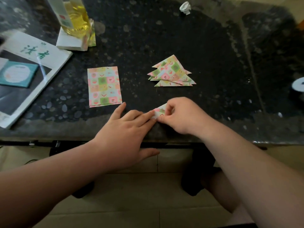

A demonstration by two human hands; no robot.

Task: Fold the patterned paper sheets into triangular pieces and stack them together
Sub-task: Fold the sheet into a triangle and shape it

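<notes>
**Hands folding a patterned piece (159,112) at the near edge of a dark table (213,55)**

Seen from above, from the person's own head. At far left a magazine (35,51) with green lettering lies flat on the speckled stone table, and a teal card (18,74) lies on top of it. Behind and to its right stands a clear bottle (77,18), partly filled with pale yellow liquid. It rests on a white block (69,41), and a bit of patterned paper leans against the block's right side.

Nearer the person, left of centre, lies a neat stack of flat sheets (104,86), checked in pink, green and yellow.

Below them the left hand (125,129) lies flat with fingers straight. Its fingertips press down on the left end of the piece, and its thumb hangs off the table edge. The piece sits on the table close to the near edge, between the two hands and mostly hidden by them. The right hand (181,116) has its fingers curled and pinches the piece from the right.

Beyond the right hand, well apart from the sheets, finished triangles (171,73) lie in a loose, overlapping pile. At the far edge sits a crumpled white wad (185,7). A white roll (298,84) is cut off by the right border.
</notes>
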